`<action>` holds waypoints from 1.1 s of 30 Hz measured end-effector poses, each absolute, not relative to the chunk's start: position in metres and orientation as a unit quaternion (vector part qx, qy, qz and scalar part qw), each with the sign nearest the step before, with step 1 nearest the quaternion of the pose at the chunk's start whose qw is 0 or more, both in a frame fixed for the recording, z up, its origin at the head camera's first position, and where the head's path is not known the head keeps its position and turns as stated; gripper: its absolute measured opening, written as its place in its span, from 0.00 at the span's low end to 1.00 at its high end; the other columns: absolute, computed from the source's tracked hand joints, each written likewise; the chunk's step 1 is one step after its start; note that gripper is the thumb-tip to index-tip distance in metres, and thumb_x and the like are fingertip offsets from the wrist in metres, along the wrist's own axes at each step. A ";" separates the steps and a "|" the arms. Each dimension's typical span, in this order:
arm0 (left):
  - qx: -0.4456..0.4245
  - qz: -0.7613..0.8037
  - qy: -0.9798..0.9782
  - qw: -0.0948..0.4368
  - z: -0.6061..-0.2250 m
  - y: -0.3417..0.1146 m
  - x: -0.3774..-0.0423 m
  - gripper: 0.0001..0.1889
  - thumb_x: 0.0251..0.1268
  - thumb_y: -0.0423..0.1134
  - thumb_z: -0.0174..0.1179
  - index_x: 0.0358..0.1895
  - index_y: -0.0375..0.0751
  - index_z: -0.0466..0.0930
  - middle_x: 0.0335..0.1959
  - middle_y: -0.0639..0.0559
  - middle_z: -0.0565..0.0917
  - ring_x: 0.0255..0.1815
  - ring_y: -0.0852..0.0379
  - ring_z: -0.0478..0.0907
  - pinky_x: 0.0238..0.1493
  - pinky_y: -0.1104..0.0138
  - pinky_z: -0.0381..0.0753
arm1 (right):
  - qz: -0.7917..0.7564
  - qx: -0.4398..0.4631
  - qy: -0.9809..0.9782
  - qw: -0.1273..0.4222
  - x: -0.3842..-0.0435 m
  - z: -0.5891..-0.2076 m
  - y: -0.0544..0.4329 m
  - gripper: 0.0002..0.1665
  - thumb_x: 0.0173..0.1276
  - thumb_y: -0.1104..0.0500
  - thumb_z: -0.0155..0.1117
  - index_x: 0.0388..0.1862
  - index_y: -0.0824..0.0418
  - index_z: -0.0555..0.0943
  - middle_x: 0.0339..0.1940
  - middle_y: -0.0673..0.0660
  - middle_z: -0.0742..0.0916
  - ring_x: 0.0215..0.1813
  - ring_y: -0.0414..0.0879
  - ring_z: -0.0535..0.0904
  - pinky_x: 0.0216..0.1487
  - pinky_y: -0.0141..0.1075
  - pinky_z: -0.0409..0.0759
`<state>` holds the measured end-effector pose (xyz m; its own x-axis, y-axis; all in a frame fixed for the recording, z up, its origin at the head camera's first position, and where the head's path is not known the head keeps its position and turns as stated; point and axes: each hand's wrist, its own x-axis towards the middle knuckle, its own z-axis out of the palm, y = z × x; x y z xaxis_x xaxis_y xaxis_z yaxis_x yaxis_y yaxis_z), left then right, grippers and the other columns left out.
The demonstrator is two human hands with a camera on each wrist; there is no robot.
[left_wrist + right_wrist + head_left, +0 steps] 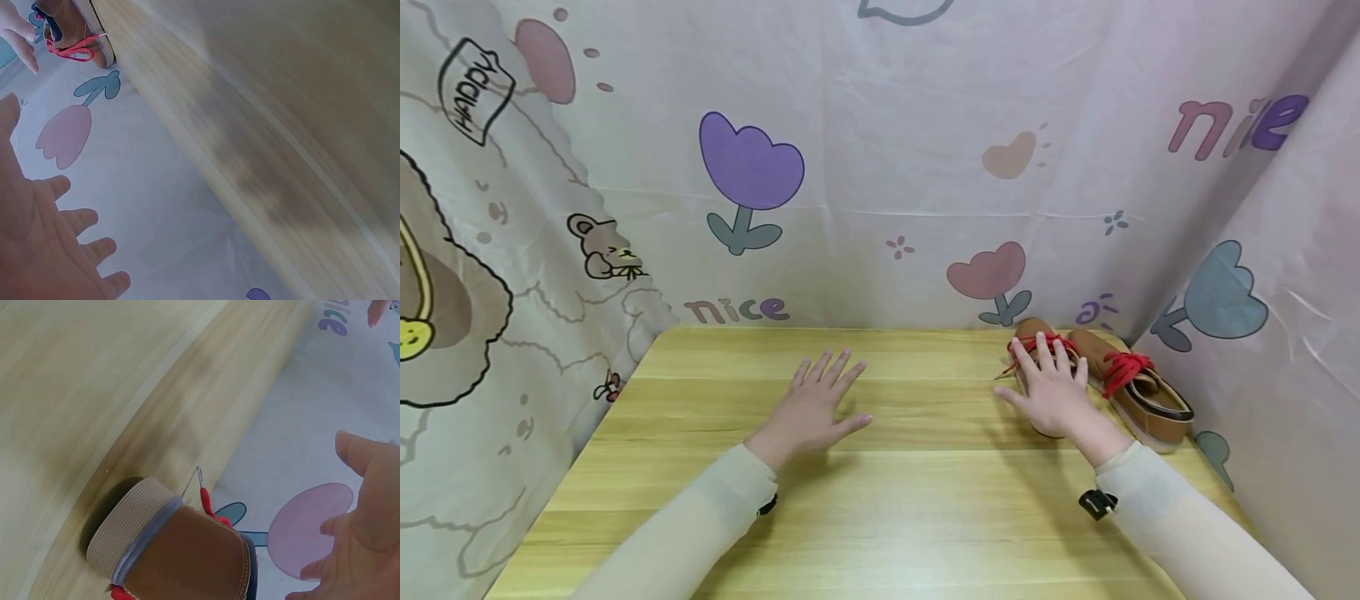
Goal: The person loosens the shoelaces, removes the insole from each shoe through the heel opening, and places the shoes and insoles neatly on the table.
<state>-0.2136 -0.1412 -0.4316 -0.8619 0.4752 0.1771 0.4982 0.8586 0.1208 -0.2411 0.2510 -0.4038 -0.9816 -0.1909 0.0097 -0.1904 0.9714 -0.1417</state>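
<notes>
Two brown shoes with red laces are at the table's right back. My right hand (1052,398), fingers spread and straight, hovers over the nearer-to-centre shoe (1032,327) and hides much of it. That shoe's brown heel (187,553) and pale ribbed sole show in the right wrist view, with the palm apart from it. Beside it stands the other shoe (1159,415), its red laces (1126,370) bunched at the tongue. Left of centre, my left hand (808,412) is held above the tabletop, fingers spread, holding nothing.
The light wood table (917,525) ends at a printed curtain (865,167) along the back. More curtain hangs at the left and right sides, close to the table edges. A lace end sticks out left of the nearer-to-centre shoe.
</notes>
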 end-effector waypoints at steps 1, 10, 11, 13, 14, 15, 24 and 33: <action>-0.253 -0.083 -0.961 0.069 -0.432 -0.141 -0.214 0.44 0.70 0.70 0.47 0.82 0.53 0.47 0.82 0.45 0.46 0.81 0.37 0.43 0.76 0.39 0.40 | -0.073 -0.092 0.993 0.005 -0.241 -0.403 0.251 0.61 0.64 0.16 0.37 0.84 0.49 0.41 0.81 0.70 0.41 0.78 0.74 0.33 0.66 0.76 0.26; -0.260 -0.098 -0.959 0.049 -0.436 -0.137 -0.221 0.44 0.71 0.72 0.42 0.82 0.54 0.46 0.82 0.46 0.45 0.81 0.39 0.44 0.77 0.43 0.35 | -0.079 -0.067 0.994 0.025 -0.250 -0.399 0.253 0.61 0.66 0.20 0.43 0.84 0.53 0.41 0.80 0.73 0.41 0.78 0.75 0.33 0.66 0.77 0.29; -0.262 -0.103 -0.958 0.049 -0.437 -0.136 -0.222 0.44 0.71 0.71 0.43 0.82 0.53 0.47 0.82 0.46 0.45 0.81 0.39 0.44 0.77 0.43 0.36 | -0.081 -0.065 0.994 0.025 -0.251 -0.400 0.254 0.61 0.66 0.20 0.44 0.84 0.54 0.41 0.80 0.73 0.41 0.78 0.75 0.33 0.66 0.77 0.30; -0.263 -0.108 -0.958 0.047 -0.439 -0.135 -0.223 0.44 0.71 0.71 0.43 0.82 0.52 0.48 0.81 0.47 0.45 0.81 0.40 0.44 0.77 0.43 0.36 | -0.088 -0.058 0.994 0.024 -0.254 -0.401 0.255 0.60 0.68 0.23 0.47 0.84 0.57 0.43 0.80 0.74 0.42 0.78 0.75 0.33 0.66 0.78 0.31; -0.264 -0.108 -0.957 0.046 -0.439 -0.135 -0.223 0.43 0.71 0.71 0.44 0.82 0.52 0.49 0.81 0.47 0.46 0.81 0.41 0.44 0.77 0.42 0.37 | -0.094 -0.054 0.994 0.025 -0.255 -0.400 0.255 0.60 0.69 0.24 0.48 0.83 0.58 0.43 0.80 0.75 0.42 0.77 0.75 0.33 0.66 0.78 0.31; -0.265 -0.109 -0.957 0.044 -0.440 -0.135 -0.223 0.43 0.71 0.70 0.44 0.82 0.52 0.49 0.81 0.47 0.46 0.81 0.41 0.45 0.77 0.42 0.38 | -0.100 -0.050 0.993 0.027 -0.256 -0.399 0.255 0.59 0.70 0.26 0.49 0.83 0.59 0.43 0.80 0.75 0.42 0.77 0.76 0.33 0.66 0.78 0.32; -0.272 -0.112 -0.955 0.025 -0.441 -0.130 -0.223 0.42 0.72 0.68 0.46 0.81 0.51 0.51 0.82 0.47 0.47 0.81 0.42 0.45 0.77 0.43 0.42 | -0.116 -0.019 0.993 0.030 -0.268 -0.402 0.264 0.57 0.73 0.31 0.50 0.83 0.63 0.41 0.79 0.77 0.41 0.76 0.78 0.35 0.68 0.76 0.36; -0.278 -0.112 -0.954 0.009 -0.438 -0.118 -0.226 0.42 0.72 0.71 0.41 0.81 0.50 0.54 0.81 0.48 0.52 0.81 0.44 0.49 0.78 0.45 0.44 | -0.122 0.005 0.992 0.039 -0.278 -0.406 0.271 0.60 0.72 0.32 0.53 0.81 0.69 0.39 0.78 0.79 0.42 0.75 0.80 0.37 0.68 0.75 0.39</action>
<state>-0.2261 -0.1183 -0.4381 -0.8448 0.5293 0.0787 0.5332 0.8199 0.2085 -0.2781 0.2707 -0.4057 -0.9969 0.0011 -0.0784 0.0201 0.9700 -0.2421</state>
